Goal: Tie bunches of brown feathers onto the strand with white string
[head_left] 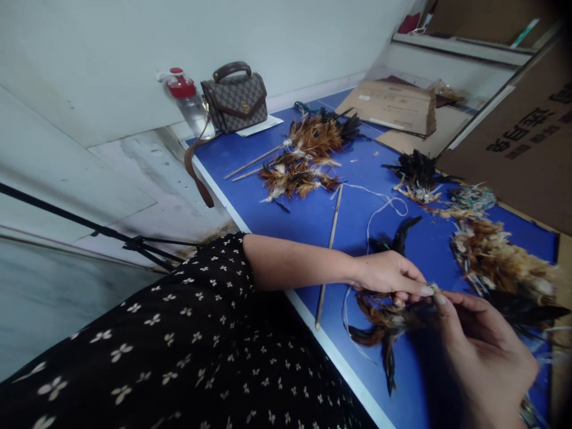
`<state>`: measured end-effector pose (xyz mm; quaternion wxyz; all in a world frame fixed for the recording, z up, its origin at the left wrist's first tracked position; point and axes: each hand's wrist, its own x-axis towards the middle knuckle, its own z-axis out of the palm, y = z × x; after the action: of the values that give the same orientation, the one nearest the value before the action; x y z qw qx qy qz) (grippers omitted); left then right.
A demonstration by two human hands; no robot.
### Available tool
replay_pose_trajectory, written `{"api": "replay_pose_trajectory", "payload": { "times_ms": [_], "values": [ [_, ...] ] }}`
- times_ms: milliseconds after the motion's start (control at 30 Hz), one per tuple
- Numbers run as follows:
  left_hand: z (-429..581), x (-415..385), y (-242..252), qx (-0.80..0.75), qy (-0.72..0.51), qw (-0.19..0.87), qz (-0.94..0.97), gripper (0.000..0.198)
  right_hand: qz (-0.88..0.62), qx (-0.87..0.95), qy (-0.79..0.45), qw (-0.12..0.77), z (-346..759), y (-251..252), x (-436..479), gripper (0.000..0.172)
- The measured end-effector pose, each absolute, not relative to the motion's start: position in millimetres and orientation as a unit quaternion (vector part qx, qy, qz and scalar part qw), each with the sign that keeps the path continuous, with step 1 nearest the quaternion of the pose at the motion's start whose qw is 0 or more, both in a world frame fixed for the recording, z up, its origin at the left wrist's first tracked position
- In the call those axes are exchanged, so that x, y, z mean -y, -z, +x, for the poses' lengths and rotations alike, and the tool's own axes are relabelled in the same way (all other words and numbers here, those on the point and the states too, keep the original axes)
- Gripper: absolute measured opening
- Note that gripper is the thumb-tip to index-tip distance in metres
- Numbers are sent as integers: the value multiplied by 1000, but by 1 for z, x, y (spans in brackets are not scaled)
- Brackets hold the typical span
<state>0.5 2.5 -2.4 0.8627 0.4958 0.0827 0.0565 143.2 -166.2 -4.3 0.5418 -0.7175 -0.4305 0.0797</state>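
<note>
My left hand (388, 275) rests on the blue table (308, 223) with its fingers pinched on the quill end of a small bunch of brown and black feathers (384, 325). Coming in from the lower right, my right hand (482, 351) pinches the same bunch where the fingertips of both hands meet. A thin white string (379, 208) trails from the bunch across the table. A bare wooden stick (328, 256) lies just left of my left wrist, reaching the table's front edge.
Finished feather bundles on sticks (304, 161) lie mid-table. Loose feather piles (500, 262) sit at the right, with a black clump (417, 167) behind them. A patterned handbag (235, 98) and a red-capped bottle (186, 98) stand at the far corner. Cardboard boxes (393, 107) line the back.
</note>
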Motion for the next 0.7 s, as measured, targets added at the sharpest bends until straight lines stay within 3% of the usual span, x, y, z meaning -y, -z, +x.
{"api": "replay_pose_trajectory", "payload": {
  "times_ms": [100,267,600,700],
  "values": [
    [0,-4,3,-65,-35,871,485,54,-708,462,-37,533,139,-3,164,38],
    [1,-7,3,-69,-26,866,495,52,-649,569,33,503,138,-11,158,16],
    [1,-9,7,-97,-30,850,517,49,-635,603,-8,482,143,-6,159,19],
    [1,-9,5,-90,-31,856,508,47,-659,578,-12,480,144,-4,161,26]
  ]
}}
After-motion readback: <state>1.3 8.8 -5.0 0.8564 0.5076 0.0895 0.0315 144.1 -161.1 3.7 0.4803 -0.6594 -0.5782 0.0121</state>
